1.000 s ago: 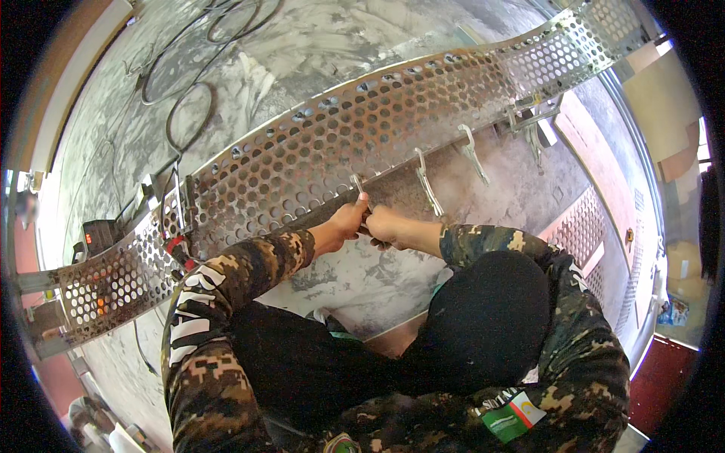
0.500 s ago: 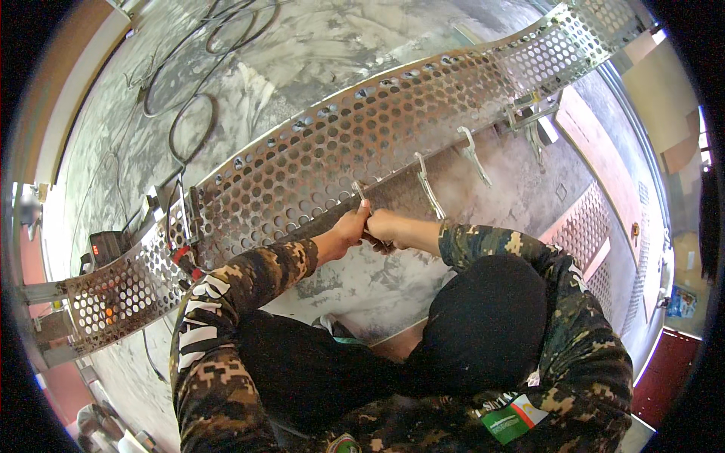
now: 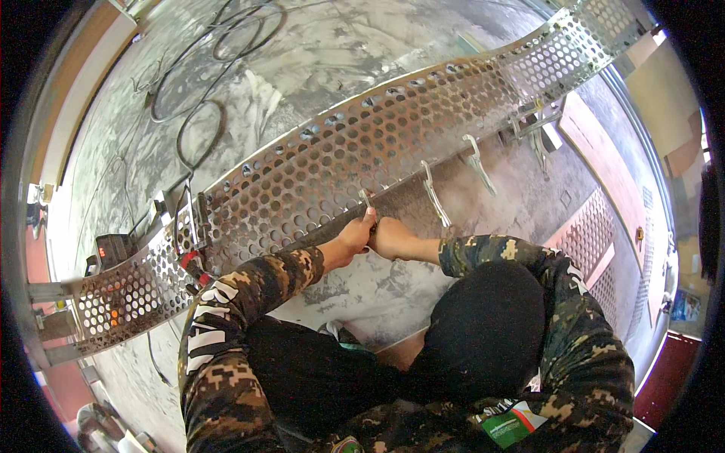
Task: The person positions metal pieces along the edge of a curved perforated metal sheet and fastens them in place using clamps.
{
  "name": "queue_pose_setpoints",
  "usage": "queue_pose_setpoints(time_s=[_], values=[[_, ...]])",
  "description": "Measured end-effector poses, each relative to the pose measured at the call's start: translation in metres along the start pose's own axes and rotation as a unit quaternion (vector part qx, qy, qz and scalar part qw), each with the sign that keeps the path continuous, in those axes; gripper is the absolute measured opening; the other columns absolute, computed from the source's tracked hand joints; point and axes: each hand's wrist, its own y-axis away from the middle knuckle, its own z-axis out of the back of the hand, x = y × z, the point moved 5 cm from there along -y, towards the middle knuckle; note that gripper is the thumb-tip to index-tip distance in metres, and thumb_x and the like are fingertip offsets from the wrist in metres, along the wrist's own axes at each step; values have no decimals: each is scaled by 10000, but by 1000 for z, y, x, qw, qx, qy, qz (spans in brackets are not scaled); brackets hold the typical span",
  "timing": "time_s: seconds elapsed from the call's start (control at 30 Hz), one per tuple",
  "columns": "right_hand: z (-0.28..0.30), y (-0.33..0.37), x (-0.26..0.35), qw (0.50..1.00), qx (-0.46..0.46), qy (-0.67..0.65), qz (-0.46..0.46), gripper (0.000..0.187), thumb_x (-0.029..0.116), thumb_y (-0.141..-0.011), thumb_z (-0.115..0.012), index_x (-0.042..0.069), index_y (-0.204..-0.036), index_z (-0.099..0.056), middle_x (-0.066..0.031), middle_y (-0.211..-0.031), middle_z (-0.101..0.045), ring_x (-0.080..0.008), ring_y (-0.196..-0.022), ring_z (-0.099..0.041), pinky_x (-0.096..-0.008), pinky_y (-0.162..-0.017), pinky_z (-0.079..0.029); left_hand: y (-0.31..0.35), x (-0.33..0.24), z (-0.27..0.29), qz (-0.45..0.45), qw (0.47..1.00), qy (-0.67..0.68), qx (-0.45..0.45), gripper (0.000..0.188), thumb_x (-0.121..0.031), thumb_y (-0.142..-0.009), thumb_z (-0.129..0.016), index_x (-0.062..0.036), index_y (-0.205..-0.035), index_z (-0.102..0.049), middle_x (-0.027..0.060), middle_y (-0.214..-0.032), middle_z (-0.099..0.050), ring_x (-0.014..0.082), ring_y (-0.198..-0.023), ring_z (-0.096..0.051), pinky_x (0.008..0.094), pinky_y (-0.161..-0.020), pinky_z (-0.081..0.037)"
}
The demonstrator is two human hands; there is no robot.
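Observation:
A long perforated metal tray [image 3: 317,174] runs across the view from lower left to upper right. Small metal clips hang on its near edge: one [image 3: 365,201] at my hands, a second [image 3: 434,192] and a third [image 3: 477,162] further right. My left hand [image 3: 353,235] and my right hand [image 3: 389,238] meet just under the near edge, fingers closed around the lower end of the first clip. Both sleeves are camouflage. What sits between my fingers is hidden.
Black cables [image 3: 200,90] coil on the dusty grey floor beyond the tray. A power tool with a red light [image 3: 112,253] lies at the left behind the tray. Another perforated piece [image 3: 585,238] lies at the right, and a clamp bracket [image 3: 538,124] sits near the tray's right end.
My hands stay at the same clip under the tray's edge. The view has shifted slightly, so the tray sits a little lower left.

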Motion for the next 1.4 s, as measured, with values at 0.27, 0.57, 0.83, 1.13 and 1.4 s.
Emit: queue_pose_setpoints(time_s=[0.27, 0.57, 0.83, 1.13, 1.4], values=[[-3, 0, 2, 989, -68, 29, 132, 324, 314, -855, -545, 21, -927, -664, -232, -847, -660, -448, -816, -622, -482, -709, -491, 5, -2, -1, 9, 998, 55, 6, 625, -677, -926, -359, -102, -1047, -573, 21, -926, -553, 157, -828, -490, 355, -750, -418], [-4, 2, -32, 984, 16, -176, 36, 370, 385, -805, -604, 29, -860, -687, -170, -720, -671, -324, -635, -658, -414, -611, -514, 13, 7, -6, 79, 990, 105, 59, 702, -768, -845, -403, -110, -1012, -580, 30, -893, -575, 175, -787, -568, 374, -749, -416], [-12, 6, -41, 916, 178, -358, -21, 309, 301, -917, -614, 32, -1040, -526, -75, -749, -608, -173, -595, -602, -324, -507, -511, 70, 9, 17, 159, 942, -189, 229, 577, -537, -915, -546, -86, -1276, -528, 70, -1032, -635, 178, -887, -614, 383, -813, -493], [-38, 17, -40, 811, 124, -570, -49, 292, 324, -879, -666, 103, -859, -478, 3, -594, -454, -144, -430, -471, -306, -394, -359, 177, 59, 99, 146, 979, -68, 123, 337, -343, -923, -609, -76, -1128, -621, 27, -727, -572, 130, -694, -588, 324, -666, -550], [-47, 30, -36, 709, 140, -691, -27, 233, 299, -894, -654, 113, -847, -522, 13, -588, -442, -131, -452, -455, -290, -426, -349, 261, 186, 113, -271, 902, -175, -286, 269, -246, -922, -604, 9, -1001, -635, 40, -746, -614, 156, -706, -616, 296, -680, -525]])
